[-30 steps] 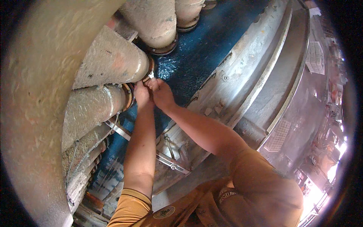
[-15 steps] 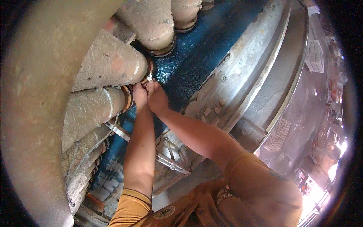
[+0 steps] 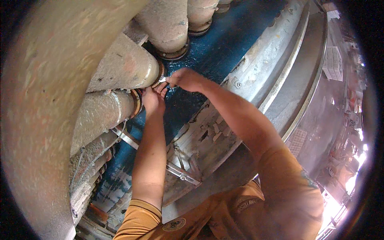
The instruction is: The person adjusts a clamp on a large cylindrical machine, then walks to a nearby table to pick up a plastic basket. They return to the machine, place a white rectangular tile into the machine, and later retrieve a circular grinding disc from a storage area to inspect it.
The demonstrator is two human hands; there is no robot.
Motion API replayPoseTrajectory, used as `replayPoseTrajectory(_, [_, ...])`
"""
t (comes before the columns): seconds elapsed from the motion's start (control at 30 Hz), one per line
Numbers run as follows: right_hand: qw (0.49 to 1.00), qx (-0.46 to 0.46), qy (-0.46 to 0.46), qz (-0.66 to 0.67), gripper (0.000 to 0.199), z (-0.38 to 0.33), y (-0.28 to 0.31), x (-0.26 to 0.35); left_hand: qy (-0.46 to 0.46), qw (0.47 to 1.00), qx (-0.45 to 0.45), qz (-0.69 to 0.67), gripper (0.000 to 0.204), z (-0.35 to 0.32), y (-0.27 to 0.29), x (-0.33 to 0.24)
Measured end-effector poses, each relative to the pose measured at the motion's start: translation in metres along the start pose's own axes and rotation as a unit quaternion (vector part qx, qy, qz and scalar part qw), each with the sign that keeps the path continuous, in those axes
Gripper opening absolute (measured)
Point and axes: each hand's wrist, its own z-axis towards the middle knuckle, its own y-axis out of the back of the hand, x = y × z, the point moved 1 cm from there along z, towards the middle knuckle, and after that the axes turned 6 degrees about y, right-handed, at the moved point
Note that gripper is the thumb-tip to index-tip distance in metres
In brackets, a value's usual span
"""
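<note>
At the lower rim of a dusty tapered pipe [image 3: 128, 64], both my hands reach in from below. My right hand [image 3: 186, 80] is closed, its fingertips pinching a small whitish piece [image 3: 162, 79] against the rusty ring [image 3: 161, 70] at the pipe's end. What kind of piece this is, I cannot make out. Just under it, my left hand [image 3: 153, 99] is turned up with its fingers apart, touching or very near the ring's underside. Its thumb is partly hidden. Beneath both hands lies a wet-looking dark blue surface [image 3: 200, 60].
More dusty pipes [image 3: 106, 108] line the left side, and a large curved beige form [image 3: 44, 100] fills the left edge. A metal bracket [image 3: 182, 176] crosses below my forearms. A curved metal rail [image 3: 288, 60] runs on the right, with white crates [image 3: 333, 64] beyond.
My right hand has moved right and up, apart from my left hand, with the whitish piece at its fingertips. My left hand stays near the ring, its fingers now more visible.
</note>
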Motion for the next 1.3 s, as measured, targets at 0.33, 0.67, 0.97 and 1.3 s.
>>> replayPoseTrajectory(0.33, [0.993,-0.111,-0.027,-0.03,0.027,-0.019,-0.036,0.021,-0.012,1.0,-0.012,0.003,0.025,0.005,0.011,0.0])
replayPoseTrajectory(0.67, [0.967,-0.226,-0.102,0.059,0.05,-0.027,-0.052,0.037,-0.029,1.0,0.007,-0.003,0.026,0.013,0.014,0.004])
replayPoseTrajectory(0.97, [0.932,-0.304,-0.138,0.141,0.045,-0.023,-0.078,0.047,-0.042,0.997,0.046,-0.037,0.025,0.01,0.009,0.004])
replayPoseTrajectory(1.3, [0.907,-0.353,-0.135,0.187,0.041,-0.005,-0.111,0.039,-0.015,0.995,-0.016,0.096,0.029,0.002,0.008,-0.006])
